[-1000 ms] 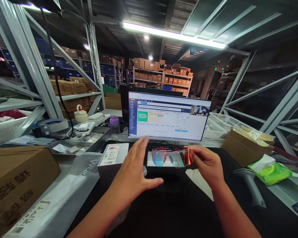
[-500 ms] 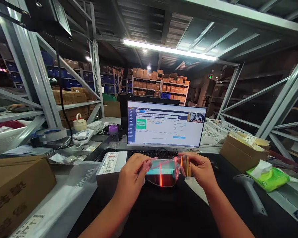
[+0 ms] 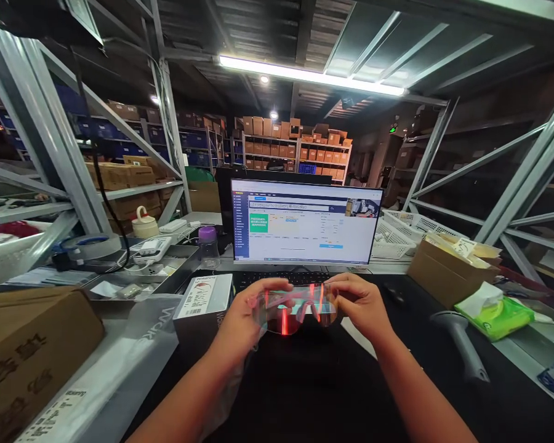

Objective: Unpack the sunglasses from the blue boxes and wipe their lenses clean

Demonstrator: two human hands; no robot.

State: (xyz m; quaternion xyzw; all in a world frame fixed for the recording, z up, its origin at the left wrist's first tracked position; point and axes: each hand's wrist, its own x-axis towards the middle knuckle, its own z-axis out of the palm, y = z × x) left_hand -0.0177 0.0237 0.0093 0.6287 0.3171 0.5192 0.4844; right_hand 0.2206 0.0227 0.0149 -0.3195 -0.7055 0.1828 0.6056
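A black mat (image 3: 305, 394) spreads between the forearms to the lower edge, which cuts off the plastic bag (image 3: 138, 344) at left. Above the mat, the left hand (image 3: 237, 320), loosely curled, holds one end of the shield glasses (image 3: 300, 311); the right hand (image 3: 362, 304) pinches the other. Their temples are hard to make out. A carton (image 3: 205, 295) stands just left, a barcode scanner (image 3: 461, 344) well right. Beyond, hands partly hide the keyboard (image 3: 300, 277) before the monitor (image 3: 300, 237); boxed shelving (image 3: 277, 147) stands farthest.
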